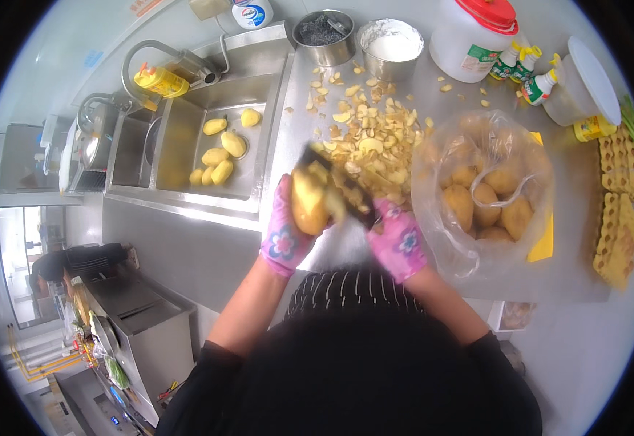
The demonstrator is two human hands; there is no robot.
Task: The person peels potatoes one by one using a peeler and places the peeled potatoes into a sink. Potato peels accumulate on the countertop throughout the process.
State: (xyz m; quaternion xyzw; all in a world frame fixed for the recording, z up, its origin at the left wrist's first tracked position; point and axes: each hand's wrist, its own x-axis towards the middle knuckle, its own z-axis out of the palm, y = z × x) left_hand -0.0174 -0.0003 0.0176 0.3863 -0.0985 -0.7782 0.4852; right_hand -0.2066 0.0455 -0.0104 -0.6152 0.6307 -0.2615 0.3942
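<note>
Both my hands wear pink gloves with a flower print. In my left hand (287,237) is a partly peeled potato (310,204), yellow where the skin is off. My right hand (401,237) grips a dark, broad-bladed knife (355,196), blurred, its blade reaching to the potato; a bit of peel shows between them. Behind the blade a heap of potato peelings (379,131) spreads over the steel counter (344,248). Right of my right hand stands a clear plastic bag (431,218) of unpeeled potatoes (486,201). Several peeled potatoes (233,144) lie in the sink at left.
The steel sink (213,201) has a tap (137,46) and a yellow bottle (161,82). Two steel pots (325,52), a white bucket (464,49), spray bottles (538,87) and a lidded tub (567,98) line the back. Egg trays (614,234) lie far right. Another person (77,261) is far left.
</note>
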